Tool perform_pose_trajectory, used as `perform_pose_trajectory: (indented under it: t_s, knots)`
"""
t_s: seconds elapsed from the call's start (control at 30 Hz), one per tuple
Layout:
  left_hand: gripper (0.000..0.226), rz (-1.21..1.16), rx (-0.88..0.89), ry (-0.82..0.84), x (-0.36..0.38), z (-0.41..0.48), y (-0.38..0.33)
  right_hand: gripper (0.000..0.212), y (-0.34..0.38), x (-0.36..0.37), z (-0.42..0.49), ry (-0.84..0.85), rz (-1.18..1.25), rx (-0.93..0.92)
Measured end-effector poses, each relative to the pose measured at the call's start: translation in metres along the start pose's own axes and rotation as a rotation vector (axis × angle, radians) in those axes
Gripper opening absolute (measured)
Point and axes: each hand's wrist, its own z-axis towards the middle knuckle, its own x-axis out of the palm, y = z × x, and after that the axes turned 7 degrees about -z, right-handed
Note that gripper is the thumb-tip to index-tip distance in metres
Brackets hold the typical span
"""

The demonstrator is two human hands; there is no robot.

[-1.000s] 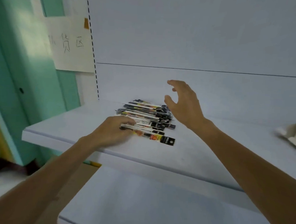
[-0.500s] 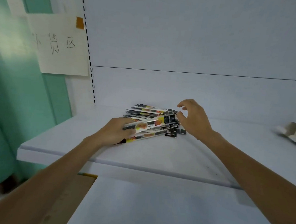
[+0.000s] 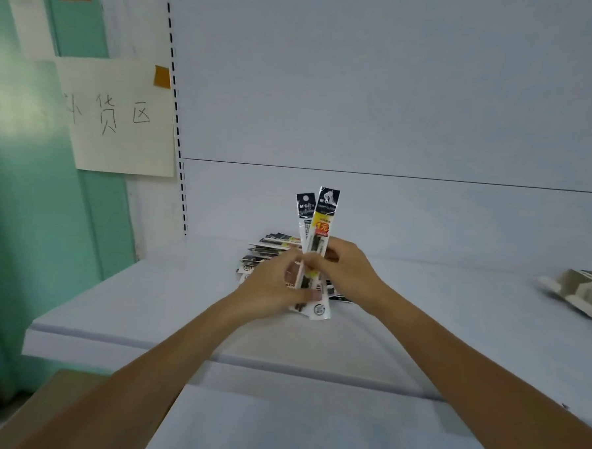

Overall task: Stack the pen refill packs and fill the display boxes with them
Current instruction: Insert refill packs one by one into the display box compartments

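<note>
Pale white shelf (image 3: pixel 146 302) with a matching back panel (image 3: pixel 397 92); teal wall (image 3: pixel 21 210) at left carrying a taped paper sign (image 3: pixel 121 119) with handwritten characters. A lower shelf (image 3: pixel 311 431) sits nearer the camera. Two refill packs (image 3: pixel 323 225) are held upright, fanned slightly apart at their black header ends; the right one has a yellow label. Left hand (image 3: pixel 270 288): grip pinches the lower part of the packs, thumb across the front. Right hand (image 3: pixel 347 275): grip curled round the packs' middle from the right. The held packs are above and in front of the loose pile of packs (image 3: pixel 269 248), which lies flat on the shelf. A cardboard display box (image 3: pixel 579 294) lies at the far right of the shelf, well apart from the pile.
</note>
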Motion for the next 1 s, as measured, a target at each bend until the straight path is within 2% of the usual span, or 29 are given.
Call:
perform_pose_trajectory:
  t_s: [0.07,0.17,0.27,0.33,0.4,0.47,0.53,0.6,0.67,0.73,0.83,0.9,0.93,1.0]
  knots:
    - [0.046,0.208,0.006,0.021,-0.008,-0.005,0.003,0.006,-0.004,-0.006,0.001,0.006,-0.009,0.035]
    - [0.04,0.475,-0.092,0.034,-0.025,-0.007,0.019,0.008,-0.013,-0.018,0.001,-0.037,-0.002,0.103]
    - [0.023,0.488,-0.139,0.073,-0.031,-0.008,0.032,0.012,-0.019,-0.026,0.0,-0.089,0.039,0.157]
    - [0.007,0.441,-0.1,0.046,-0.032,-0.006,0.034,0.013,-0.022,-0.027,-0.002,-0.105,0.013,0.168]
    - [0.011,0.306,-0.076,-0.043,-0.031,-0.004,0.03,0.016,-0.023,-0.025,-0.002,-0.109,0.017,0.172]
    - [0.011,0.032,-0.126,-0.118,-0.029,-0.002,0.024,0.017,-0.019,-0.022,-0.003,-0.096,0.045,0.164]
    - [0.011,-0.171,-0.189,-0.107,-0.027,0.0,0.018,0.012,-0.014,-0.017,-0.004,-0.09,0.024,0.118]
    - [0.011,-0.222,-0.22,-0.083,-0.025,0.0,0.014,0.006,-0.007,-0.014,-0.005,-0.121,-0.063,0.034]
    - [0.014,-0.105,-0.2,-0.086,-0.026,0.0,0.013,0.005,-0.001,-0.013,-0.005,-0.173,-0.213,-0.109]
    - [0.017,-0.087,-0.205,-0.011,-0.028,0.001,0.011,0.012,0.0,-0.015,-0.002,-0.215,-0.482,-0.325]
    - [0.048,-0.496,-0.408,0.2,-0.037,0.001,0.006,0.022,-0.008,-0.015,0.0,-0.181,-0.79,-0.585]
    - [0.076,-0.662,-0.501,0.319,-0.043,0.0,0.009,0.025,-0.021,-0.013,0.0,-0.164,-0.953,-0.694]
    - [0.082,-0.722,-0.527,0.346,-0.046,0.0,0.012,0.026,-0.027,-0.011,-0.001,-0.128,-0.988,-0.713]
    - [0.075,-0.819,-0.564,0.331,-0.051,-0.001,0.014,0.026,-0.035,-0.006,-0.004,-0.041,-0.995,-0.753]
